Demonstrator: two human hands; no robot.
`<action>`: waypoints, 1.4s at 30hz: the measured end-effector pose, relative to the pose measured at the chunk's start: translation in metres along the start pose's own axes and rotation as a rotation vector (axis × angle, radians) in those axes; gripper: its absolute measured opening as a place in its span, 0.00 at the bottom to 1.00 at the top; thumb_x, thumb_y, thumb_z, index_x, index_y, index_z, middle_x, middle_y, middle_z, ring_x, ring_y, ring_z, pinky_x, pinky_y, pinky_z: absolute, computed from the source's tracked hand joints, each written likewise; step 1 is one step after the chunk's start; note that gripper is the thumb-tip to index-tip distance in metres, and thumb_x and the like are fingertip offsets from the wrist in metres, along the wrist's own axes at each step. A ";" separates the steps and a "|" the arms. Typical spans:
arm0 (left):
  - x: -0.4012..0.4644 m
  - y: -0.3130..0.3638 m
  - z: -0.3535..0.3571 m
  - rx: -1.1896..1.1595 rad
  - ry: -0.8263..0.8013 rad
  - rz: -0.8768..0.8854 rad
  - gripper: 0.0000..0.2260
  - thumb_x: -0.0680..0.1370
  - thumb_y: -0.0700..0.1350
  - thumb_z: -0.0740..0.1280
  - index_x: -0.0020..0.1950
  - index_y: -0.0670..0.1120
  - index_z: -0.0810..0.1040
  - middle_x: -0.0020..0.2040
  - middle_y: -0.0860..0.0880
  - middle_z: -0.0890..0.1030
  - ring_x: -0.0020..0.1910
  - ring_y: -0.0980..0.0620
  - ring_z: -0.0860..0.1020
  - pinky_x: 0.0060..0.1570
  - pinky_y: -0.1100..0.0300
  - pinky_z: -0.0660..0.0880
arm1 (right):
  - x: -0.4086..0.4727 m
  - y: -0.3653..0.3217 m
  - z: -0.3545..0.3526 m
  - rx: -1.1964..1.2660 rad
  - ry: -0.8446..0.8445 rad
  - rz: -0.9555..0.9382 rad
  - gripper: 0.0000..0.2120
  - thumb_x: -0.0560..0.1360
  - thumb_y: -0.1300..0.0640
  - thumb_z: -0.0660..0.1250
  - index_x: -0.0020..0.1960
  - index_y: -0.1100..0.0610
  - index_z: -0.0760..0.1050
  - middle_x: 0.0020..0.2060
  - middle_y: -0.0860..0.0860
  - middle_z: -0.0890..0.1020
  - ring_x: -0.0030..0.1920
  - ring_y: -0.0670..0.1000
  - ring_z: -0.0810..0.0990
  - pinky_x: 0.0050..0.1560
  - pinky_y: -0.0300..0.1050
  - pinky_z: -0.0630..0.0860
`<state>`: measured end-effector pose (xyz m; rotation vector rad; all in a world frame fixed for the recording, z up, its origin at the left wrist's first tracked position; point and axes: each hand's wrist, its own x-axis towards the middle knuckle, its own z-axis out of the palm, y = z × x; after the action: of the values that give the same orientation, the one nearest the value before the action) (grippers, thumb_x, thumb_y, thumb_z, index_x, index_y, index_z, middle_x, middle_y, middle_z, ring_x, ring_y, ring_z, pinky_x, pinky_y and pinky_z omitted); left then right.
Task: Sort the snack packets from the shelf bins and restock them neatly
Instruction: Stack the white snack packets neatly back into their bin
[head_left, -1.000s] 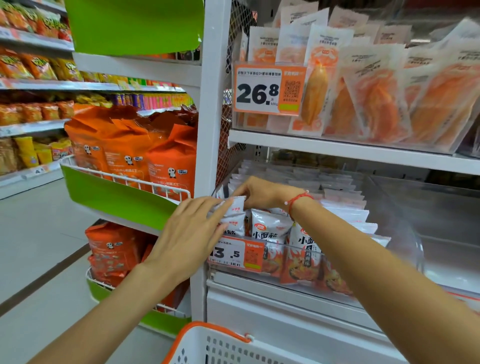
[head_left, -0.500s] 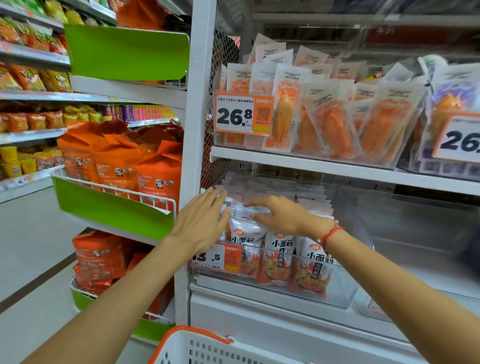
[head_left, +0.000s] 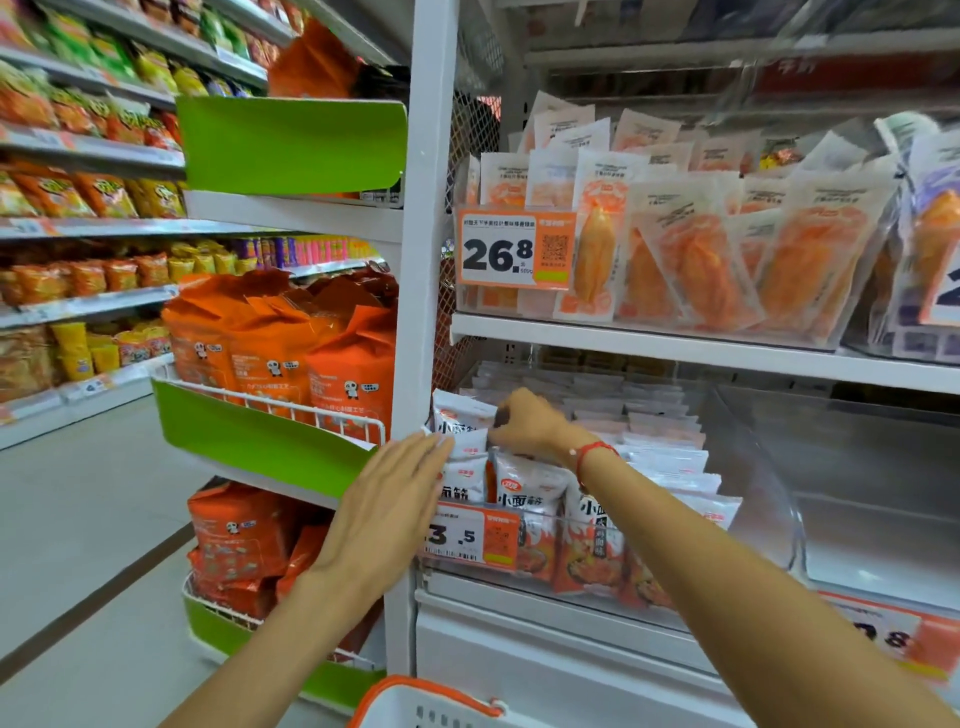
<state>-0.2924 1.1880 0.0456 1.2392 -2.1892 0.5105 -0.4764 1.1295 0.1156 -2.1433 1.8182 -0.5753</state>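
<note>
We observe a clear, rigid plastic bin on the lower shelf, holding glossy white-and-orange snack packets that stand upright in rows from front to back. The packets are flat, rectangular foil pouches with crimped top edges.

The left hand lies flat with its fingers straight and together. Its fingertips press against the packets at the bin's left front corner, at 9 o'clock of the rows. It grasps nothing.

The right hand reaches into the bin from 4 o'clock. Its fingers are curled down and pinch the top edge of one raised packet in the left column, which sits higher than its neighbours. A thin red cord bracelet circles the wrist.

An orange-and-white price card is fixed to the bin's front wall, at 6 o'clock of the left hand's fingertips. The white metal upright post stands just beside the bin's left side.

On the shelf above, at 12 o'clock, matte white pouches with translucent orange windows lean in a second clear bin. At 9 o'clock of the post, crinkled orange bags fill a white wire rack with a smooth green front panel. A perforated white basket with an orange rim shows at 6 o'clock.
</note>
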 end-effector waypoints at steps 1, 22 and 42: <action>0.000 -0.002 -0.001 0.019 0.007 0.015 0.22 0.70 0.42 0.76 0.63 0.43 0.79 0.58 0.46 0.82 0.58 0.47 0.80 0.61 0.54 0.73 | 0.000 0.002 0.000 0.050 0.030 -0.027 0.15 0.73 0.56 0.71 0.30 0.57 0.73 0.27 0.52 0.73 0.31 0.51 0.70 0.36 0.44 0.66; 0.047 0.034 -0.014 -0.146 -0.148 0.079 0.24 0.78 0.51 0.64 0.73 0.48 0.68 0.73 0.50 0.69 0.73 0.51 0.63 0.71 0.58 0.55 | -0.128 0.052 -0.031 0.338 0.903 -0.466 0.15 0.74 0.62 0.70 0.57 0.48 0.80 0.49 0.40 0.83 0.48 0.45 0.83 0.47 0.50 0.80; 0.025 0.026 -0.009 -0.347 0.022 -0.003 0.06 0.78 0.51 0.68 0.53 0.59 0.83 0.49 0.61 0.83 0.49 0.57 0.80 0.37 0.65 0.70 | -0.066 0.041 -0.030 -0.005 0.367 -0.249 0.12 0.73 0.48 0.72 0.56 0.49 0.82 0.49 0.49 0.85 0.52 0.50 0.82 0.51 0.51 0.79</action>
<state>-0.3229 1.1896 0.0671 1.0428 -2.1436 0.1322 -0.5349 1.1884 0.1160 -2.4117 1.7246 -1.0864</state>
